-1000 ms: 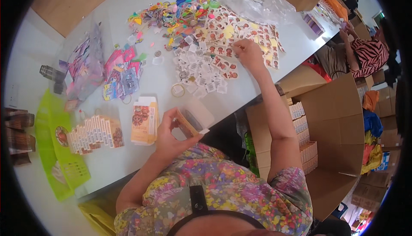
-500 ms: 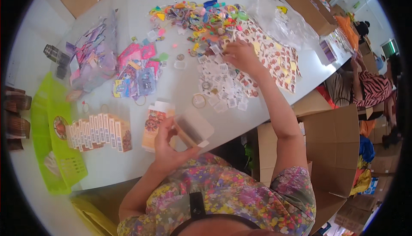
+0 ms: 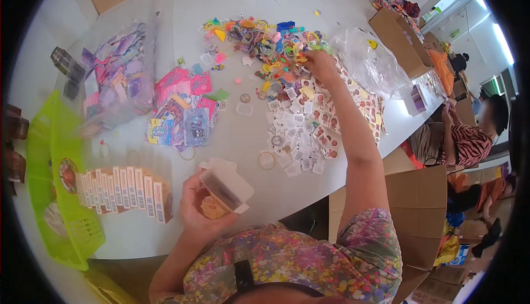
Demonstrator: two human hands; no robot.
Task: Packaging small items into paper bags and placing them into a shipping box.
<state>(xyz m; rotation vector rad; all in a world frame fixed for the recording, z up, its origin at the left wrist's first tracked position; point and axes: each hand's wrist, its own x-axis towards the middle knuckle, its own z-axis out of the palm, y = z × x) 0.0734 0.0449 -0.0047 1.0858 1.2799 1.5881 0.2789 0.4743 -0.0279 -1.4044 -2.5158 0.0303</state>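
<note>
In my left hand (image 3: 199, 210) is a small printed carton (image 3: 216, 209), orange with a white inside. Its top flaps stand up, and the part of the inside that shows looks bare. My right hand (image 3: 320, 65) reaches into the far pile of colourful small trinkets (image 3: 262, 41). Its fingers are bent together at the pile's edge; whatever they hold is hidden. Just nearer than that hand lie many small white paper slips (image 3: 290, 133). Beside them, partly under my right forearm, are sheets of character stickers (image 3: 359, 102).
Several filled cartons (image 3: 130, 191) stand in a row at the left, by a lime-green basket (image 3: 66, 215). Behind are pink packets (image 3: 179, 83) and a clear bag of purple packets (image 3: 124, 72). A crumpled plastic bag (image 3: 375, 66) lies far right. Another person (image 3: 469, 138) sits beyond cardboard boxes (image 3: 414, 210).
My right hand has moved from above the white slips, away from me, to the trinket pile. The carton in my left hand has shifted left and nearer to me.
</note>
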